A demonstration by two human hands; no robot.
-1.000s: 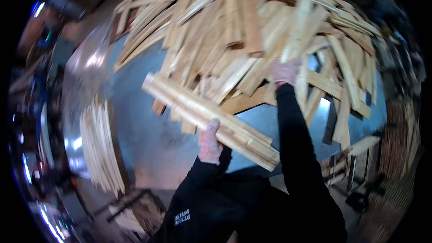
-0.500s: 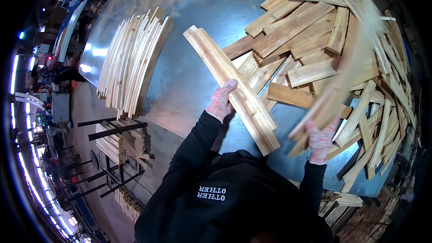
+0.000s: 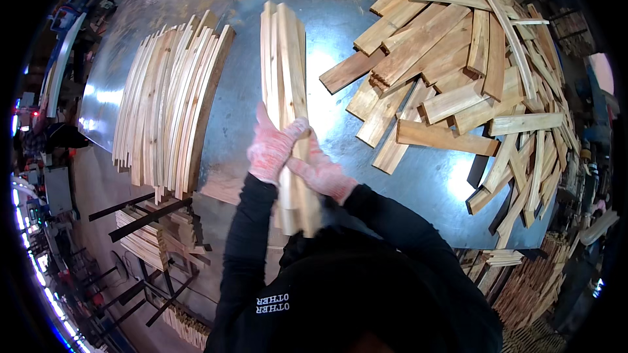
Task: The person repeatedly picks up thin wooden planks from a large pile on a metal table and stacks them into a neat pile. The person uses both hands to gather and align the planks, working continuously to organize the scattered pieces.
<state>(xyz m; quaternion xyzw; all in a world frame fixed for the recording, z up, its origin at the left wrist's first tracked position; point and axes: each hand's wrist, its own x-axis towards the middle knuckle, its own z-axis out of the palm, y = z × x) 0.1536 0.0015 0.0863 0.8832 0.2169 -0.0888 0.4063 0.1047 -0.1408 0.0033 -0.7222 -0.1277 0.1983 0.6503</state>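
A bundle of several pale wooden slats (image 3: 284, 65) stands between my hands over the metal table, its long side pointing away from me. My left hand (image 3: 271, 147), in a pink-white knit glove, wraps round the bundle from the left. From the right, my right hand (image 3: 324, 171), gloved alike, grips the same slats a little lower. The fingers of both hands meet across the wood. To the left lies a neat row of slats (image 3: 167, 104) set side by side on edge. On the right spreads a loose heap of wooden slats (image 3: 438, 52).
The sheet-metal table (image 3: 235, 85) bears all this wood. Below its left front edge stands a black metal rack (image 3: 150, 219) with more stacked slats. Further wood pieces (image 3: 530, 281) are piled beyond the table's right front corner. Machines line the far left.
The right hand has moved left from the heap with its slats and joined the left hand. The bundle has turned from slanted to nearly straight ahead and shifted left.
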